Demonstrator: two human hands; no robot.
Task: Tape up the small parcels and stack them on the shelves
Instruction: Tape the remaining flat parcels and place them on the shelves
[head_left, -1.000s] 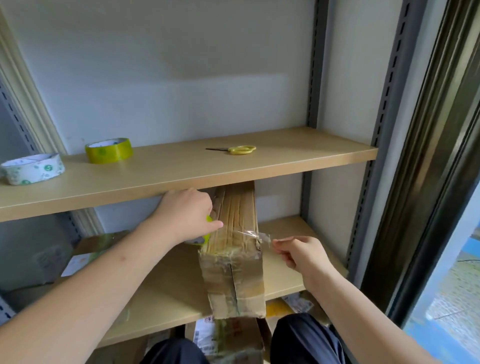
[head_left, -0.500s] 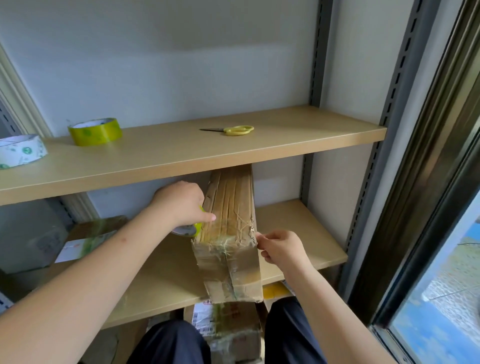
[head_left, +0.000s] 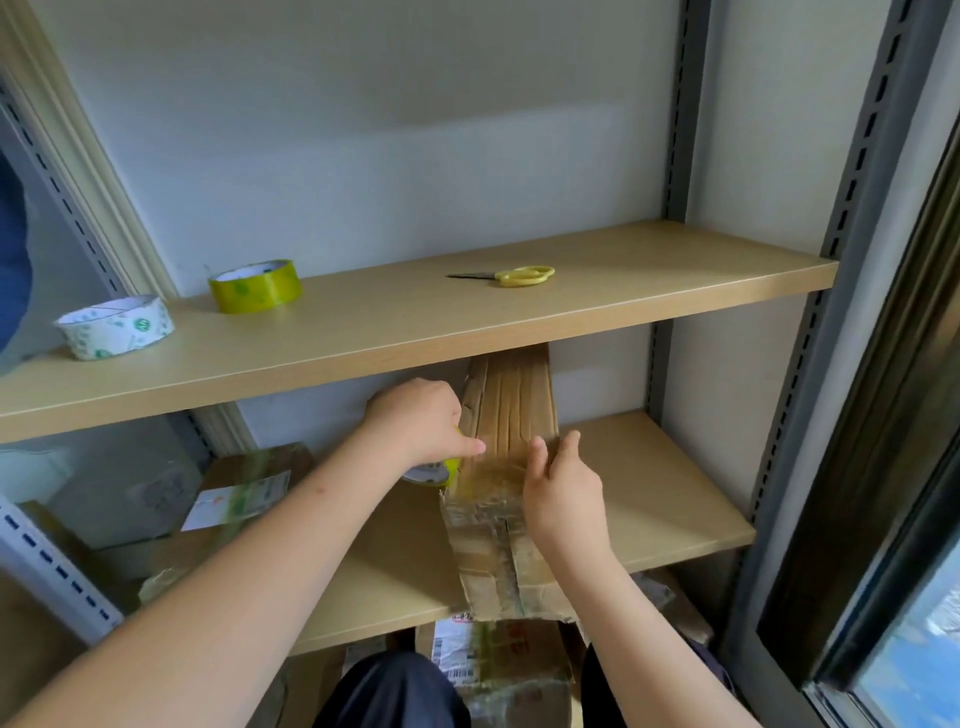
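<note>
A long cardboard parcel (head_left: 506, 415) lies on the lower shelf (head_left: 654, 493), its taped near end sticking out over the shelf's front edge. My left hand (head_left: 421, 421) grips a yellow-green tape roll (head_left: 434, 472) against the parcel's left side; most of the roll is hidden under the hand. My right hand (head_left: 561, 493) rests on the parcel's top with fingers spread, pressing clear tape flat across it.
On the upper shelf (head_left: 415, 338) sit a white tape roll (head_left: 117, 327), a yellow-green tape roll (head_left: 255, 286) and yellow scissors (head_left: 511, 275). Another taped box (head_left: 244, 488) lies at the lower shelf's left. A labelled box (head_left: 498, 670) stands below by my knees.
My right hand let go of the pulled tape end and moved left onto the parcel's top, laying the strip down. My left hand stayed beside the parcel with the roll.
</note>
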